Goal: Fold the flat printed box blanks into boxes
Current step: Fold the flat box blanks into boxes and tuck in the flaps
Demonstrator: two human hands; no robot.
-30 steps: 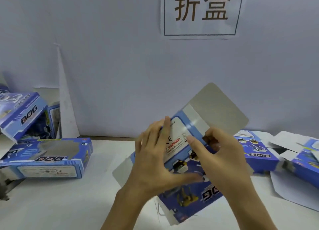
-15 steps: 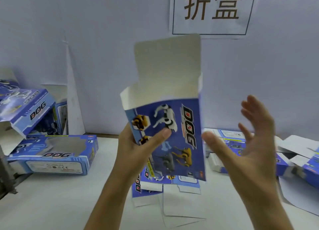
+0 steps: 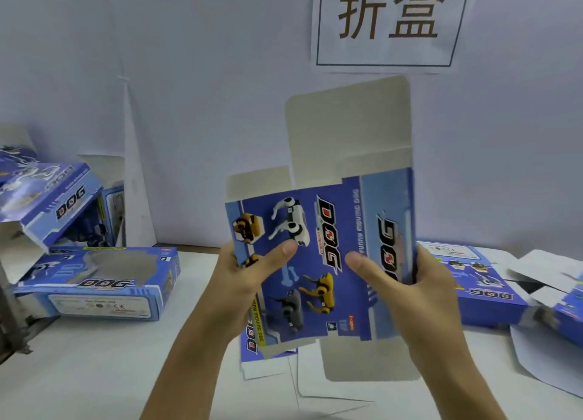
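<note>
I hold a blue printed box blank [image 3: 328, 230] upright above the table, its grey flaps standing out at the top and bottom. It bears toy dog pictures and the word DOG. My left hand [image 3: 252, 277] grips its left edge, thumb on the printed face. My right hand [image 3: 407, 290] grips its right edge, thumb across the front and fingers behind. Under it on the table lies another flat blank [image 3: 252, 347], partly hidden.
A folded windowed DOG box [image 3: 101, 280] lies at the left with more boxes [image 3: 47, 198] stacked behind it. Other blue boxes [image 3: 479, 284] and loose blanks [image 3: 568, 312] lie at the right. A sign [image 3: 388, 22] hangs on the wall.
The blank was turned from tilted to upright and raised. My right hand, off the blank and spread half a second ago, now grips its right edge; a side panel now faces me.
</note>
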